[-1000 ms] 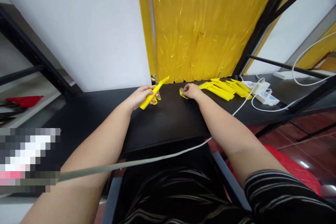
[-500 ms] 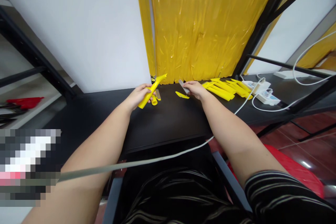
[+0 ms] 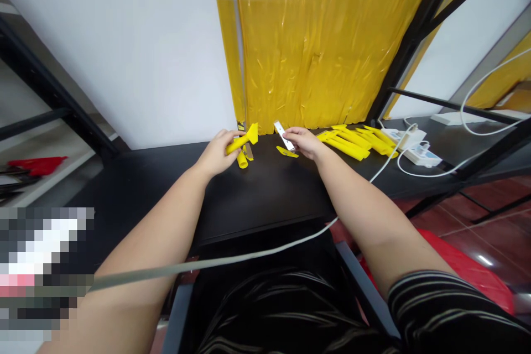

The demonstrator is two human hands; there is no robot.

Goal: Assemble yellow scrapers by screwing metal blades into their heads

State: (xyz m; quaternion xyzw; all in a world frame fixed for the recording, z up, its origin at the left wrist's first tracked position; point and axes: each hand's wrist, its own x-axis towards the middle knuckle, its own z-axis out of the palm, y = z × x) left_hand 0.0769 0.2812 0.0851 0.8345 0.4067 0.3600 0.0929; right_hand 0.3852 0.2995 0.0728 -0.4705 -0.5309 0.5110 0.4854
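My left hand (image 3: 216, 153) is closed around a yellow tube with a flared end (image 3: 237, 144), held just above the black table, its flared end pointing up and right. Beneath it, another yellow tube (image 3: 243, 161) lies on the table beside a small flat piece (image 3: 249, 152). My right hand (image 3: 305, 141) pinches a flat white strip (image 3: 282, 133) near its lower end; I cannot tell what the strip is. Just below the strip lies a small pointed yellow piece (image 3: 287, 151), apart from the left hand's tube.
A pile of several yellow tubes (image 3: 348, 145) lies right of my right hand. White power strips (image 3: 421, 154) with cables stand farther right. A pale cable (image 3: 265, 249) hangs across in front of me. Yellow plastic curtain (image 3: 315, 44) and a white panel (image 3: 166, 55) rise behind the table.
The yellow tube in my left hand has turned, so its flared end is now lower and faces differently. The strip in my right hand has tilted, showing a bright white face.
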